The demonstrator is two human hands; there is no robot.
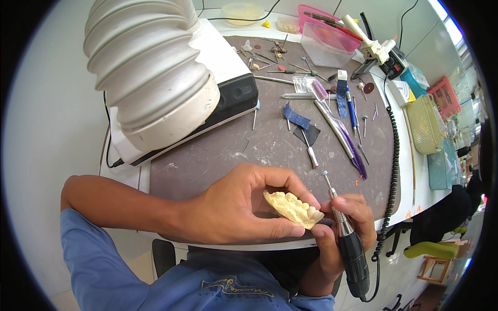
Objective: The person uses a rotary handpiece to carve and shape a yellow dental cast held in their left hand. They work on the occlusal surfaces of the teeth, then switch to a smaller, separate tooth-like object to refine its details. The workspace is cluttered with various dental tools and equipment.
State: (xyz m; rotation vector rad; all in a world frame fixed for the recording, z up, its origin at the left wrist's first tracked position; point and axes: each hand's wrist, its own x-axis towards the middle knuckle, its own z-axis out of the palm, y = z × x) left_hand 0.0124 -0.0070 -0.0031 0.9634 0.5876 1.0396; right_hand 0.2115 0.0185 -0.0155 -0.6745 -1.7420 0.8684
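Observation:
A pale yellow dental cast (293, 208) with a row of teeth is pinched between the thumb and fingers of my left hand (244, 202), above the near edge of the work mat. In my right hand (358, 212) is a handpiece (352, 254), its body black and its front metal, held like a pen. A small pale blue-grey bit (325, 173) at its tip points up and away, apart from the cast. My right fingertips come close to the cast's right end; whether they touch it I cannot tell.
A ribbed white suction hose (150, 67) hangs at the left over a white-and-black box (233, 93). Burs, blue abrasive strips (296, 115) and a purple toothbrush (332, 124) lie on the brown mat (207, 171). The handpiece's coiled cord (392, 176) runs along the right edge.

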